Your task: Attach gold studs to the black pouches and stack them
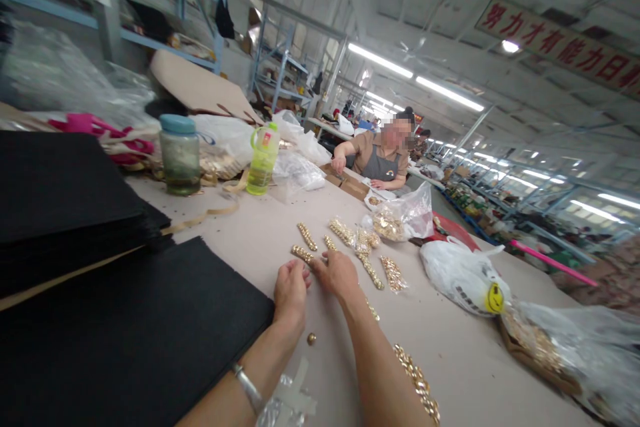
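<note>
Gold-coloured short row of pieces [303, 254] lies on pale tabletop [350, 353], mid-view, just beyond the wearer's fingertips; L hand [291, 293] is half-curled, fingers bent in, tips at the row's near end; can't tell if it grips anything; R hand [337, 273] is partly open, palm down, thumb & fingers reaching twd the same row's R end; contact looks likely but is too blurred to be sure; hands sit close tog., w/ a narrow gap btwn.

Both forearms come up from the bottom edge, L one slanting rightward w/ silver bracelet [247, 387] at the wrist, R one slanting leftward; loose gold bead [311, 339] lies btwn them; black sheets [125, 327] are stacked L of the L arm; more gold rows [370, 270] & a clear packet [393, 273] lie beyond the R hand; co-worker [380, 157] sits across the table.
</note>
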Tool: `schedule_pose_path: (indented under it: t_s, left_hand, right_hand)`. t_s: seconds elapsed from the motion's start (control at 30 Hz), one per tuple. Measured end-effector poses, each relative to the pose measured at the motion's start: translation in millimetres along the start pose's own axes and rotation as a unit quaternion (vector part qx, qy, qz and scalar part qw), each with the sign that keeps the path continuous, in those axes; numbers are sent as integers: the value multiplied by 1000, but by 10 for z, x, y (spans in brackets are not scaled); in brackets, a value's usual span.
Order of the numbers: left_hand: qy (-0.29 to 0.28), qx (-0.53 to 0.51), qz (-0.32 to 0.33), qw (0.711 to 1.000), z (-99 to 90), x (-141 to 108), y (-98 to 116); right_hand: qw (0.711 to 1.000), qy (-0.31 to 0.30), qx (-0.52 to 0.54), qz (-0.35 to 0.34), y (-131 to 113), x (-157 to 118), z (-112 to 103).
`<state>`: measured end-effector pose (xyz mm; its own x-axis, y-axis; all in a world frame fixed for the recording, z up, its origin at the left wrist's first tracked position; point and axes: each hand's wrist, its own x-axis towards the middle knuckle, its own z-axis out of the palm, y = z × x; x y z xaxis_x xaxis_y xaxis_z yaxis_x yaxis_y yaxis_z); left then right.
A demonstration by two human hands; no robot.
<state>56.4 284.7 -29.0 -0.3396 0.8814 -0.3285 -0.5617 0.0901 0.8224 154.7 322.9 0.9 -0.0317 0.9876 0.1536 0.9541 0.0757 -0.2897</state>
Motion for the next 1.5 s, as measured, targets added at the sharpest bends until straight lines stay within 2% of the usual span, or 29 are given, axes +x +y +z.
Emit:
schedule_pose_path:
  t_s: [0.17,0.27,0.37,0.53,0.63,0.83,0.93,1.0,1.07,1.13,1.2,1.3,1.5]
  left_hand:
    - [-2,-2,-5,1000,19,-35,10]
    - [-2,4,-2,1000,22,-44,16]
    - [-9,15,3,1000,31,-58,16]
    - [-79,38,-9,996,73,-208,79]
    - [-114,54,-38,991,108,-280,121]
    - [-164,88,-77,979,178,-216,1]
    - [-182,119,-74,973,151,-230,-46]
    - [-225,131,-64,963,127,-229,-69]
    - [-270,134,-33,953,104,-210,-88]
    - [-292,146,17,945,84,-177,-106]
    - [-298,173,57,937,69,-145,-120]
    - [-307,212,78,924,68,-126,-132]
    - [-322,247,109,908,100,-143,-144]
  right_hand:
    - [1000,-6,6,7,70,104,-31]
    - [1000,-17,14,4,85,56,-63]
    - [1000,-16,9,15,191,-124,-182]
    - [992,-1,-34,118,446,-557,-451]
    - [988,-3,-45,150,479,-712,-453]
    - [989,63,-21,129,463,-635,-354]
    - [987,100,87,86,310,-698,-383]
    - [959,137,243,46,196,-770,-364]
    - [906,168,387,22,113,-838,-301]
    - [865,187,464,27,77,-885,-212]
    - [837,201,506,52,91,-909,-124]
    - [816,212,532,80,169,-910,-28]
    - [766,193,609,77,291,-854,89]
